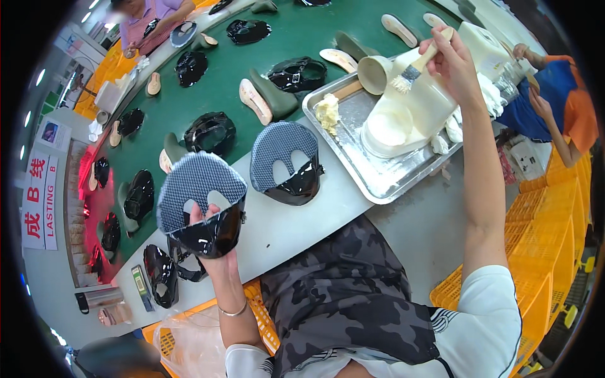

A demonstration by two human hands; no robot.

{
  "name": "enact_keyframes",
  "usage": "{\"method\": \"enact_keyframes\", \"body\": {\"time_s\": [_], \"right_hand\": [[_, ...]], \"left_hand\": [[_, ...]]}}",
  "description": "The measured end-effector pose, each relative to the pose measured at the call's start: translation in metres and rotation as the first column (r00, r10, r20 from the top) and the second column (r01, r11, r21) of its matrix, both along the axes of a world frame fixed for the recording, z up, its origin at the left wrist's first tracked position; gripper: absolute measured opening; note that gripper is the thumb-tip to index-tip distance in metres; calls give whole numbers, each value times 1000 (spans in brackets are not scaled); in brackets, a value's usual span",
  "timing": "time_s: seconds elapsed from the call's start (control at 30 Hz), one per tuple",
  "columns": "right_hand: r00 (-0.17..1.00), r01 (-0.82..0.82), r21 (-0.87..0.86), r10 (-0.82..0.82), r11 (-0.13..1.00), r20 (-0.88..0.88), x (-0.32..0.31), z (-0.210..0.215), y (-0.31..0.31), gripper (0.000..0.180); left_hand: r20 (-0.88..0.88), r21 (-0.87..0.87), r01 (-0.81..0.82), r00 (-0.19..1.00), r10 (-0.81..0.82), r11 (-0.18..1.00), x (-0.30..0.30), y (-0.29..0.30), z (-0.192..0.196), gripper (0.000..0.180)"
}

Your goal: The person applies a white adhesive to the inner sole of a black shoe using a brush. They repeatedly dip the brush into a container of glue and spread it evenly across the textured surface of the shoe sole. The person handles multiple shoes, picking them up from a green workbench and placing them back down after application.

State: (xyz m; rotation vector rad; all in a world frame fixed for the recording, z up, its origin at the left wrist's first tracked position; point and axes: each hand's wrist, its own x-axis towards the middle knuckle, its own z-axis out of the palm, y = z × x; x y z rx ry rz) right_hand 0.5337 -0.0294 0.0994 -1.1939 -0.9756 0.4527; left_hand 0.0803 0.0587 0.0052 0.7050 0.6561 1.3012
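Observation:
My left hand (218, 264) is closed on a shoe upper (200, 183), its fingers coming through the opening. The upper is glossy black outside, with grey textured lining turned up. A similar shoe upper (283, 151) lies beside it on the white ledge. My right hand (450, 63) grips a flat brush (432, 51) by its light handle. Its whitish bristles point down and left, above a cut-open white plastic jug (423, 107) with white paste in its lower part. The jug lies in a metal tray (377, 194); a lump of cream-coloured paste (327, 113) sits at the tray's left corner.
A green conveyor belt (233, 63) carries several black uppers and green shoe lasts. A beige cup (375, 74) leans by the jug. Black shoes (161, 276) lie at the ledge's left end. Yellow crates (535, 252) stand at right. Co-workers (554, 101) sit at far right and upper left.

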Motion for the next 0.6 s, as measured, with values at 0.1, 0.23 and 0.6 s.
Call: {"method": "enact_keyframes", "body": {"time_s": [0.1,0.23,0.6], "right_hand": [[1000,-1,-9,2,1000,24,2,4,0,23],[1000,19,0,-19,1000,10,-4,3,5,22],[999,-44,-24,44,999,2,23,-9,1,24]], "left_hand": [[-29,-60,61,998,-63,996,-17,20,-34,44],[-209,-164,44,975,-78,985,-22,36,-57,45],[-898,227,337,435,63,914,-88,42,-37,47]]}}
